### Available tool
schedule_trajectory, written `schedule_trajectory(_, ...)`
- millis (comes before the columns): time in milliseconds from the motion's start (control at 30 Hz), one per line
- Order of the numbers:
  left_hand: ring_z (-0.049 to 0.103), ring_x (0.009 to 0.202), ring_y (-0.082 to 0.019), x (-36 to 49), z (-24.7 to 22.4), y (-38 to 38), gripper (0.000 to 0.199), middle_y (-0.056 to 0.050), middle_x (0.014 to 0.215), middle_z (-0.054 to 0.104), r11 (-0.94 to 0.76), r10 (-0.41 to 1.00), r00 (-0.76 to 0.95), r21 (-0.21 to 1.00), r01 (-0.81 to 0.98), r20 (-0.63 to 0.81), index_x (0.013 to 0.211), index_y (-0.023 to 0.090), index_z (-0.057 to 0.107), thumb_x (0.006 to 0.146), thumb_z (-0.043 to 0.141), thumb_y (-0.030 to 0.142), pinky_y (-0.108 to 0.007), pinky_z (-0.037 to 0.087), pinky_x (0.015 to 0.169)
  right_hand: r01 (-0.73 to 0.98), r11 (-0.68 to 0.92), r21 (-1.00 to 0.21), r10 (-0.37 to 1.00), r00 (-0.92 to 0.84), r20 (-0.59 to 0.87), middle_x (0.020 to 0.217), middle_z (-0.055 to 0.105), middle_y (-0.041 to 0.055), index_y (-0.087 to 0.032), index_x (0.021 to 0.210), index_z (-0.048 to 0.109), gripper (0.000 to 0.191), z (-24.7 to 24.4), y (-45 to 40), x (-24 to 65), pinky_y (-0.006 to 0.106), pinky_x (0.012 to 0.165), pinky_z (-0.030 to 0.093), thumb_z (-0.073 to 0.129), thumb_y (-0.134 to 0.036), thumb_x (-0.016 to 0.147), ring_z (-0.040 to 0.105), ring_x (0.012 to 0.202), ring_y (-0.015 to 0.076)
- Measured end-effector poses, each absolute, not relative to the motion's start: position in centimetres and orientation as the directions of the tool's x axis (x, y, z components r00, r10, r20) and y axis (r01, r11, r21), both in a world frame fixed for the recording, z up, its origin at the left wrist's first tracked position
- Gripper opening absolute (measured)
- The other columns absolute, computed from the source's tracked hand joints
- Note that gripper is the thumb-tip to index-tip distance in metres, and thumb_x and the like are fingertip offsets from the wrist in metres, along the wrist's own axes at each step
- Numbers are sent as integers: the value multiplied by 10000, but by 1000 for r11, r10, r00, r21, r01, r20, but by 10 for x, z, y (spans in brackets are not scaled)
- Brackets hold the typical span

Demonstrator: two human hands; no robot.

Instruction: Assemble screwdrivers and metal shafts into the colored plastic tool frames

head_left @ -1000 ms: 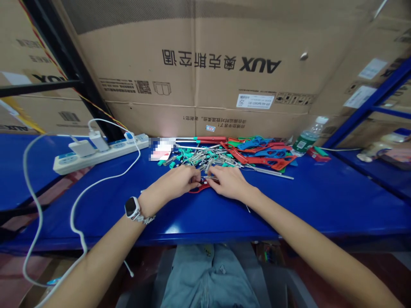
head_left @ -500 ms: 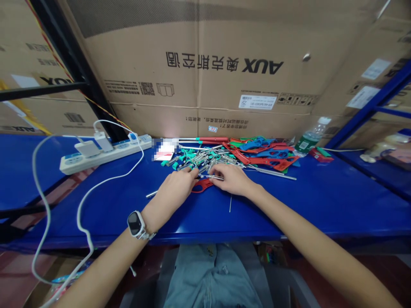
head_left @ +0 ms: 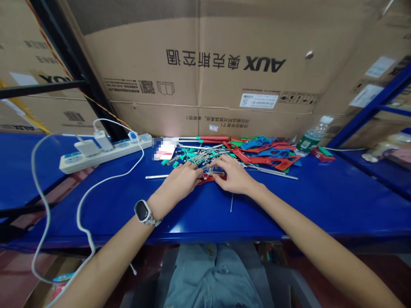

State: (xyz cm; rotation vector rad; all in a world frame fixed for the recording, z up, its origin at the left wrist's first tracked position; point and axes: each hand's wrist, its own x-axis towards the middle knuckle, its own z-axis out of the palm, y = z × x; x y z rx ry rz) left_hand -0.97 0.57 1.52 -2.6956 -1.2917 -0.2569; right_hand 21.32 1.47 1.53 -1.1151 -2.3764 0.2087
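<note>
My left hand [head_left: 184, 179], below a wristwatch, has its fingers closed at the near edge of a heap of metal and green pieces [head_left: 195, 157]. Close on its right, my right hand [head_left: 233, 174] pinches a small metal piece [head_left: 218, 173] between thumb and fingers. What the left fingers hold is hidden. Under both hands lies a red plastic part [head_left: 207, 179], partly covered. A metal rod [head_left: 156, 176] sticks out left of my left hand, and a thin metal pin [head_left: 231, 203] lies below my right hand.
Red, blue and green plastic parts [head_left: 272, 156] lie at the right of the heap, beside a bottle [head_left: 310, 139] and a small red box [head_left: 323, 155]. A white power strip [head_left: 123, 150] with cables is at the left. Cardboard boxes [head_left: 199, 85] stand behind.
My left hand has shifted slightly right and the fingers of both hands are closer together. The metal rod at the left lies more level, and less of the red part shows.
</note>
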Motion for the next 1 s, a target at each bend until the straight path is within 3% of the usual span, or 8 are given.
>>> schedule_trajectory(133,653,956,-270,-7,16,10,107,-84,909,680,-633,753,622,-24,774,212,906,180,679,976,601,201,-376,509,813,657,671,-344,740,-567,362,943,647,44,-200,931,644,91,13,11,206,389,925,394,619,-275,976,580,956,218)
schedule_trajectory(300,658,946,-236,-8,14,15,104,-71,971,697,-686,721,642,136,715,262,910,181,657,989,620,237,-352,505,822,651,657,-381,754,-570,327,859,612,30,-196,857,600,136,5,16,205,329,808,390,553,-186,984,546,860,191)
schedule_trajectory(533,657,922,-224,-6,9,15,124,-67,952,693,-693,719,631,228,684,292,905,173,654,1007,627,238,-344,516,819,584,680,-444,732,-573,368,852,600,31,-200,894,568,89,-1,19,210,319,803,428,540,-133,946,543,852,195)
schedule_trajectory(833,648,879,-207,-8,6,8,124,-58,920,693,-682,729,602,262,683,326,928,175,659,1013,605,246,-337,521,805,637,678,-367,735,-597,321,967,629,72,-207,932,551,115,-2,18,210,364,903,440,497,-227,1032,553,962,224)
schedule_trajectory(1000,647,881,-209,-6,3,6,118,-62,929,694,-640,764,551,293,710,334,916,173,657,1004,623,244,-330,511,793,675,635,-374,772,-562,297,960,629,67,-216,918,516,127,0,17,206,347,877,435,480,-221,1040,557,949,218)
